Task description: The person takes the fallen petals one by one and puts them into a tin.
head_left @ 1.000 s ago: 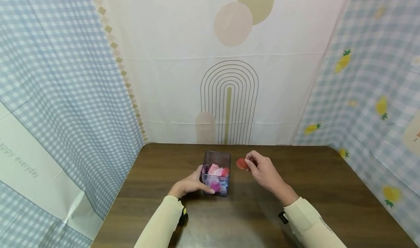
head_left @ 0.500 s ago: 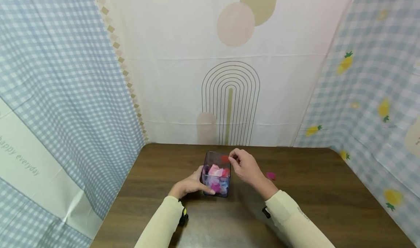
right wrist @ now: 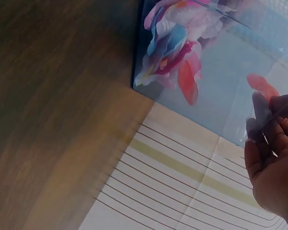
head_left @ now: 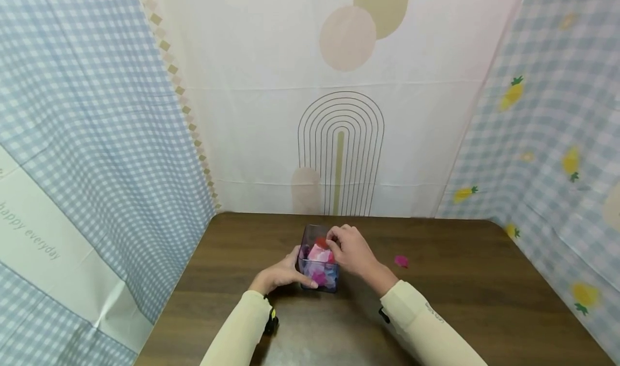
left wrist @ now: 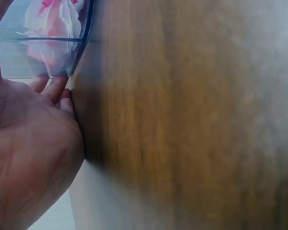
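A clear, dark-tinted plastic box (head_left: 312, 232) stands on the table, partly filled with artificial flower petals (head_left: 317, 269) in pink, white, blue and red. My left hand (head_left: 281, 273) grips the box from its left side, thumb across the near face and fingers round the far side. At the box's open top, my right hand (head_left: 354, 253) pinches a red petal (right wrist: 262, 85) between thumb and fingers. In the right wrist view its fingertips show partly through the clear wall, above the heap of petals. A magenta petal (head_left: 401, 261) lies on the table to the right of the box.
The brown wooden table (head_left: 232, 237) runs back to a white patterned cloth (head_left: 256, 140). Blue checked cloths hang at the left (head_left: 121, 113) and right (head_left: 547, 140). Dark wrist straps show at both sleeves.
My right hand has carried the red petal left from beside the box to over its opening, then slightly lower. The magenta petal on the table came into sight. My left hand stays on the box.
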`<state>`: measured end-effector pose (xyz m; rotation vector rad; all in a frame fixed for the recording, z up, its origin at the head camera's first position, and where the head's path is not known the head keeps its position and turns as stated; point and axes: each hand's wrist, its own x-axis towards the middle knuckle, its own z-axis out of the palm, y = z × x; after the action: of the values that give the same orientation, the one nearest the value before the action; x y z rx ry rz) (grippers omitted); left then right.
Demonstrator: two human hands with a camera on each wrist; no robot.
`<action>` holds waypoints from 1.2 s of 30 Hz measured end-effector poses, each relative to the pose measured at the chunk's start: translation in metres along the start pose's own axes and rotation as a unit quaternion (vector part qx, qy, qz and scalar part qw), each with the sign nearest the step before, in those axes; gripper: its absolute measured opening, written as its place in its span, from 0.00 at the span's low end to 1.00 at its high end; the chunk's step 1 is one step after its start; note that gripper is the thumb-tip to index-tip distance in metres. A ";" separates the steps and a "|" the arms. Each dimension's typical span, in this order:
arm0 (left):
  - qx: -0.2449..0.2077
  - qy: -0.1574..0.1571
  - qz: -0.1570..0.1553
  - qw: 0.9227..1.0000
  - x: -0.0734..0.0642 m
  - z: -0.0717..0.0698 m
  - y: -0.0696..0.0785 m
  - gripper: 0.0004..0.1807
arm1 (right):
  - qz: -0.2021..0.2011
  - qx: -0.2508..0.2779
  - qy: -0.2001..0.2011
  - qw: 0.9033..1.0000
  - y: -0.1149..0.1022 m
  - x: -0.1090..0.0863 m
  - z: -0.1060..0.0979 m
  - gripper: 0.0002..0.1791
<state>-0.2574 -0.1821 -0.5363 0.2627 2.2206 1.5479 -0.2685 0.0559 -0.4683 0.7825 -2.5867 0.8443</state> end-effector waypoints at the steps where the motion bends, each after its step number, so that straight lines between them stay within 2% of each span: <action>1: 0.000 0.001 0.001 1.000 0.000 0.000 0.000 0.66 | 0.003 0.002 0.001 1.000 0.000 0.000 0.000 0.04; 6: 0.001 0.005 0.005 1.000 0.002 -0.002 -0.001 0.67 | 0.021 0.015 0.003 1.000 -0.002 0.003 0.003 0.04; 12: -0.002 0.003 0.010 1.000 0.000 -0.005 -0.002 0.63 | 0.035 0.013 -0.033 0.999 -0.006 0.008 0.006 0.05; 18: -0.013 -0.018 0.026 0.999 0.002 -0.001 0.001 0.62 | 0.060 0.031 -0.055 0.996 -0.006 0.006 0.001 0.05; 24: -0.002 -0.016 0.018 1.000 0.002 0.002 -0.001 0.64 | 0.069 0.044 -0.068 0.994 -0.003 0.003 0.004 0.03; 36: 0.001 -0.018 0.024 1.000 -0.001 0.001 0.003 0.63 | 0.088 0.077 -0.064 0.991 -0.009 0.000 0.003 0.06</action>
<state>-0.2565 -0.1811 -0.5338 0.3425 2.2032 1.5545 -0.2640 0.0477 -0.4668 0.6768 -2.7606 1.0900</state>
